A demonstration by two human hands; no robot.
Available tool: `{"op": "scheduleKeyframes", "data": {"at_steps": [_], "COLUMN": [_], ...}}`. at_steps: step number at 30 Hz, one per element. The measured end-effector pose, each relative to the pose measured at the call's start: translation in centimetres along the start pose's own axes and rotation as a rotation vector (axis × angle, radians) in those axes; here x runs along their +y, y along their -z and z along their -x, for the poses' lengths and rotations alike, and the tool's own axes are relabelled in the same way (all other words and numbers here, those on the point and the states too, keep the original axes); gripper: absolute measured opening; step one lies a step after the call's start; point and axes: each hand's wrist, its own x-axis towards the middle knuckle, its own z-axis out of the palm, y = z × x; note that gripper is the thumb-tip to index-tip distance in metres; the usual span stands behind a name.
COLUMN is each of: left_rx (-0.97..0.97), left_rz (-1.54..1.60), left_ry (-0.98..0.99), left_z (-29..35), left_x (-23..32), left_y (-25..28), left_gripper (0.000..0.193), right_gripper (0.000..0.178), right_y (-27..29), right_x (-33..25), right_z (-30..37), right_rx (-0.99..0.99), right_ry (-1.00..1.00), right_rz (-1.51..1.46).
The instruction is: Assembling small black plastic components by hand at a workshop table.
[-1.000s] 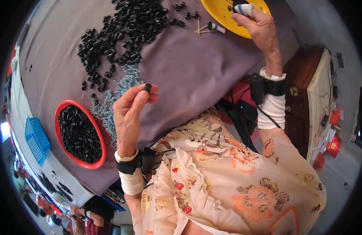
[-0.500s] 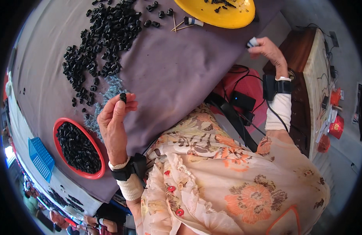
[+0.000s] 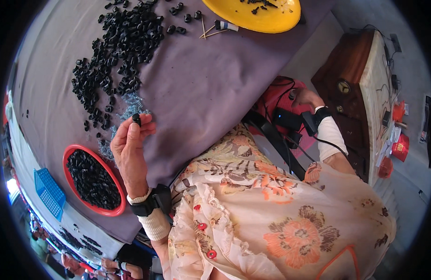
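My left hand (image 3: 131, 151) is raised over the edge of the springs, thumb and fingers pinching a small black plastic part (image 3: 136, 119). Small blue-grey coil springs (image 3: 131, 105) lie beside and beyond it on the cloth. A large heap of black plastic parts (image 3: 127, 46) spreads farther off. Close to my left wrist stands a red oval basin (image 3: 120, 205) filled with small black pieces. My right hand (image 3: 309, 98) hangs off the table's right side, above a pink seat (image 3: 311, 140). Its fingers are curled, and what they hold cannot be made out.
A yellow plate (image 3: 271, 25) with black scraps sits at the far edge. Near it lie toothpicks (image 3: 208, 32) and a small black-and-white piece (image 3: 226, 25). Left is a blue basket (image 3: 49, 193). Black boxes with cables (image 3: 288, 120) rest on the seat, by a brown wooden cabinet (image 3: 341, 88).
My right hand has moved down and toward me, off the table edge to over the pink seat; the white-and-blue piece in it no longer shows. My left hand shifted slightly left, still pinching the black part.
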Motion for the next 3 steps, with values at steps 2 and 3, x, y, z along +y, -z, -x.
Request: {"op": "scheduleKeyframes", "data": {"at_steps": [2,3], "left_rx": [0.004,-0.004], "left_rz": [0.024,0.027], "left_ry": [0.004,-0.007], "left_z": [-0.2,0.0], "left_x": [0.1,0.1], "left_y": [-0.1,0.1], "left_gripper": [0.027,0.027], "right_gripper": [0.063,0.065], "right_y": [-2.8,-4.3], "right_x": [1.4,1.8], "right_z": [-0.4,-0.9], "right_rx": [0.039,0.074], "right_ry": [0.059,0.134], "right_rz": [0.058,0.124]}}
